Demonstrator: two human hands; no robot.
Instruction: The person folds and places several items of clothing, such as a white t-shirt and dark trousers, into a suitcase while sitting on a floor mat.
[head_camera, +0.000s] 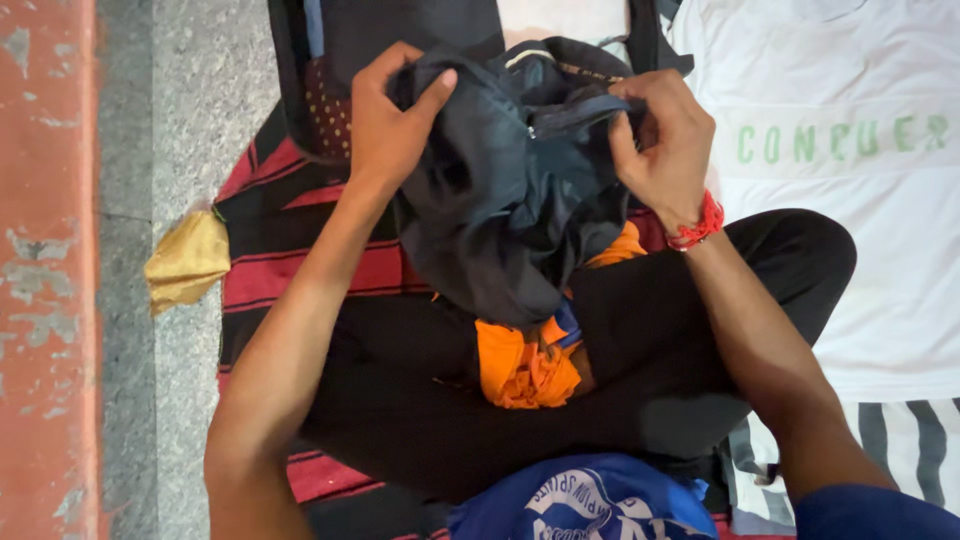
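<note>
the left hand (385, 125) grips the dark garment (510, 190) at ten o'clock, the right hand (665, 150) pinches its edge at two o'clock. the garment hangs over the lap, with an orange cloth (520, 365) at six o'clock below it and a white shirt (860, 200) at three o'clock.

Both arms reach forward over the crossed legs (620, 350), bare to above the elbow. The left hand (385, 120) is up ahead of the left knee, fingers curled and thumb pressed in, pinching closed on fabric. The right hand (665, 145) is level with it, ahead of the right knee, fingers bent inward in a tight grip, wrist cocked, a red thread band (697, 225) around it. The hands are apart, palms facing each other.
</note>
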